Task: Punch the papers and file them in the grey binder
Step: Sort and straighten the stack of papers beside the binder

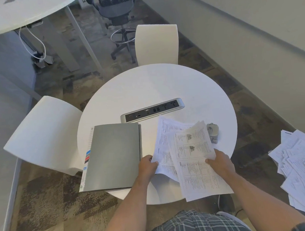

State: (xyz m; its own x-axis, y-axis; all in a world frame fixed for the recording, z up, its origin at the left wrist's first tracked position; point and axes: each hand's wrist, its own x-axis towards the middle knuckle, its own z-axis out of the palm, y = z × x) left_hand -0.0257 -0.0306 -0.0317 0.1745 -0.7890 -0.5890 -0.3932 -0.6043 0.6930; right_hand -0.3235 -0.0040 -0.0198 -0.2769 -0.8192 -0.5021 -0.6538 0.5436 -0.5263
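The grey binder (pixel 113 156) lies closed on the left part of the round white table (pixel 164 83), with coloured index tabs sticking out along its left edge. My left hand (pixel 148 166) grips the left edge of a printed sheet (pixel 164 141) just right of the binder. My right hand (pixel 220 162) holds the right edge of another printed sheet (pixel 196 162) that overlaps the first and hangs over the table's near edge. A small silver hole punch (pixel 213 133) sits on the table behind the papers, at the right.
A silver power and socket strip (pixel 152 110) is set in the table's middle. Two white chairs (pixel 43 135) (pixel 156 44) stand at the left and far side. A loose pile of printed sheets (pixel 299 169) lies at the right. A black office chair (pixel 118 14) stands farther back.
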